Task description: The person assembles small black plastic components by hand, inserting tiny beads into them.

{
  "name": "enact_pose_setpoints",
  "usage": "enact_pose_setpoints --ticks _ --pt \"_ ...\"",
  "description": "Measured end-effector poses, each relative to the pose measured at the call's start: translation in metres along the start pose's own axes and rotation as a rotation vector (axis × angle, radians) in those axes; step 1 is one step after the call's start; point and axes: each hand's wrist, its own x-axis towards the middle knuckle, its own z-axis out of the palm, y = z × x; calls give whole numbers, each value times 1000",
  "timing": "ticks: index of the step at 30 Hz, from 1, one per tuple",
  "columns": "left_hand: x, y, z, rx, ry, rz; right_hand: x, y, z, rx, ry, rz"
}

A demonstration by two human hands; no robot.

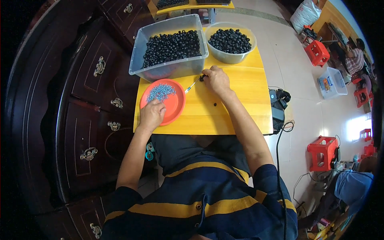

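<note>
My left hand [153, 115] is at the near edge of a round red plate [175, 110], its fingers drawn together. Whatever they pinch is too small to make out. A heap of small shiny blue-silver pieces [161, 91] lies in that plate. To the right, my right hand [218, 83] has its fingers closed on a small black piece [202, 78]. A slim, light-coloured pointed tool [192, 86] slants from there toward the plate; I cannot tell whether it is held or lies on the table. One loose black bead [215, 104] rests on the yellow table [196, 118], near my right wrist.
Behind the plate stand a clear rectangular bin [170, 72] and a round clear tub [234, 59], both holding black beads. A dark wooden cabinet [86, 114] borders the left. A black cable [278, 168] hangs beside my right arm. Red stools [322, 154] and other people are farther right.
</note>
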Motion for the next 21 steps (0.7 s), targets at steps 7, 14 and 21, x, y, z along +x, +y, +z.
enact_pose_setpoints --ticks 7,14,21 --pt "-1 -4 3 -29 22 -2 -1 1 0 -22 -72 37" --pt "-2 -5 3 -60 13 -35 -17 7 -16 -10 -117 16" --pt "2 -4 3 -21 -16 1 -20 6 -27 128 -138 88"
